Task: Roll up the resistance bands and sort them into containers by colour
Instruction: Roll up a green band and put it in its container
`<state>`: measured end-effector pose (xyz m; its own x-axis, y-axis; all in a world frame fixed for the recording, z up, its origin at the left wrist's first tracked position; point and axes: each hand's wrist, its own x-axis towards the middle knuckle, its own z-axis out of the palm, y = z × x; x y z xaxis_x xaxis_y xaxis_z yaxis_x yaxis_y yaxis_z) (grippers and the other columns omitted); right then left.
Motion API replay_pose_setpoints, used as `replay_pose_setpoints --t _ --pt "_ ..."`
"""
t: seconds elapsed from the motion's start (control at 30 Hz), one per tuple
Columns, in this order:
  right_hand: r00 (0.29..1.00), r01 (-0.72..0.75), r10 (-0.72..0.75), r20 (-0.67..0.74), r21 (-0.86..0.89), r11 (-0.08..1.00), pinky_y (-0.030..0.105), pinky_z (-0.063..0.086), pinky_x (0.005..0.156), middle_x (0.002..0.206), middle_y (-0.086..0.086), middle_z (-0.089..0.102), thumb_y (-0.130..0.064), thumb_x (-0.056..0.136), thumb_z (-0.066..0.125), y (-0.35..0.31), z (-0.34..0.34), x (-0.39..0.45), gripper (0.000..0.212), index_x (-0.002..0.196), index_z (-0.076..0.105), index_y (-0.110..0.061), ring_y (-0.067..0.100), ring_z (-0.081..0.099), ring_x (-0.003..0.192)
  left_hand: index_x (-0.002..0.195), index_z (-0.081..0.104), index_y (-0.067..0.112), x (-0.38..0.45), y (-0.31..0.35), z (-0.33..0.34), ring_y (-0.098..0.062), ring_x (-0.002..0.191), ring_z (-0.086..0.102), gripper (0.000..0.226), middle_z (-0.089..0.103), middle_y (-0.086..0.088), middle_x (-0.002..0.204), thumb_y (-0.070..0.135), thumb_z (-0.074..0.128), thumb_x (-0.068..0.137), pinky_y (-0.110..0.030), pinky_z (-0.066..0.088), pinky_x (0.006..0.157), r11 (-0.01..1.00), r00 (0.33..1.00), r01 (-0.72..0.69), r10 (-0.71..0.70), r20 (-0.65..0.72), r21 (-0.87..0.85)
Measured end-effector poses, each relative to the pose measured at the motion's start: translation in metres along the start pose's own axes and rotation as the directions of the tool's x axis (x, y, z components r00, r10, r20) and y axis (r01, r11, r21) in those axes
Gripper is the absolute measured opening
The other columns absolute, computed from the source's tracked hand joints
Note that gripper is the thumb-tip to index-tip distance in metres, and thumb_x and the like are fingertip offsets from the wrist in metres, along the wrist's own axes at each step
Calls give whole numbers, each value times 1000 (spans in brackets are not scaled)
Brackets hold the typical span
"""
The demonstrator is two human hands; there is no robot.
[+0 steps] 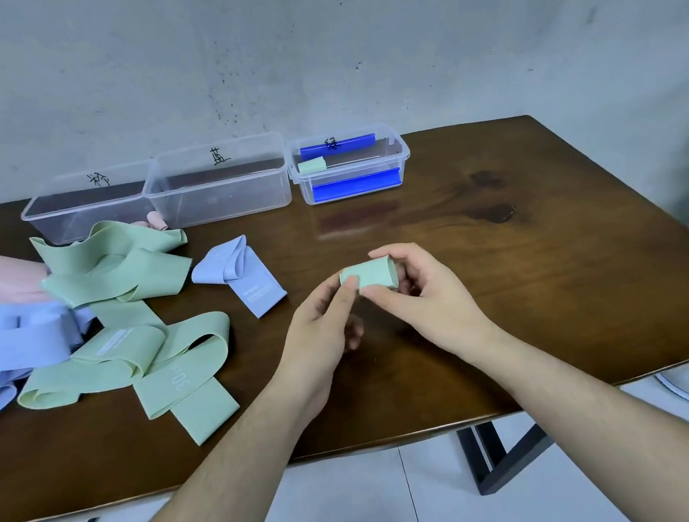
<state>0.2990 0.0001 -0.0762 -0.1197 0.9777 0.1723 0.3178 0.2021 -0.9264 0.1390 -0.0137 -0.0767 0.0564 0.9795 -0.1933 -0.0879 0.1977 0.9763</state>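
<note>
- Two hands on one green roll (366, 275): left hand (327, 314) pinches its near end w/ thumb & forefinger, right hand (421, 289) curls round the far end, so the coil can't spring open. It's held just above the tabletop (517, 278), well in front of the bins.
- Roll looks fully wound, no loose tail showing; I'd judge rolling is done & the drop-off comes next.
- Green bin (349, 164) = right-most of three clear tubs at the back edge, w/ blue clips; one green roll (312, 165) already sits inside, so that's prob. the target.
- Middle bin (216, 181) & left bin (88, 205), just left of the green bin, look empty; handwritten marks on each.
- Unrolled pile (86, 319) of green, blue & pink bands lies front-left of the bins; one blue band (238, 273) is apart, between pile & hands.
- Risk: ease my grip too soon & the band uncoils.
</note>
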Motion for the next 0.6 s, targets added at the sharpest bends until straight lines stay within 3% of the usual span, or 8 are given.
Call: replay_pose_setpoints --t 0.13,0.23,0.3,0.37,0.47,0.6 --pt "999 33 -30 -32 75 997 19 54 75 98 -15 69 -25 86 79 -9 9 2 37 119 62 -32 7 63 85 126 65 31 1 1 -3 -10 63 46 28 64 0 93 37 52 101 -27 40 61 960 995 91 -79 58 -264" --pt "997 65 -69 44 94 993 21 55 82 106 -12 71 -15 87 77 -16 12 4 44 124 62 -34 11 65 94 121 69 24 3 5 -5 -9 60 40 35 59 -2 90 42 45 103 -25 37 58 891 979 198 -162 121 -408" --pt "990 88 -96 103 74 993 21 53 82 102 -7 70 -9 88 74 -20 15 7 49 128 61 -35 11 63 89 118 70 17 5 8 -9 -9 57 36 38 57 -3 87 41 44 104 -25 34 56 833 965 260 -216 146 -488" --pt "986 140 -138 97 -18 990 17 48 81 97 -8 64 -9 89 73 -24 18 10 51 131 62 -36 4 57 87 116 68 13 5 9 -11 -9 56 33 36 54 -2 81 36 43 105 -24 31 56 805 960 280 -230 160 -523" --pt "980 195 -186 66 -178 965 17 40 90 114 -15 59 -18 89 75 -26 26 18 49 131 62 -40 5 51 113 114 66 12 7 13 -18 -9 56 30 32 50 -2 80 31 41 105 -25 29 58 792 957 290 -237 167 -537" --pt "980 171 -162 114 -68 983 28 45 104 129 -20 62 -16 91 72 -33 41 23 48 132 61 -39 8 54 126 116 63 14 11 16 -27 -9 56 30 34 47 -3 88 30 35 105 -25 29 57 784 949 310 -221 225 -538"
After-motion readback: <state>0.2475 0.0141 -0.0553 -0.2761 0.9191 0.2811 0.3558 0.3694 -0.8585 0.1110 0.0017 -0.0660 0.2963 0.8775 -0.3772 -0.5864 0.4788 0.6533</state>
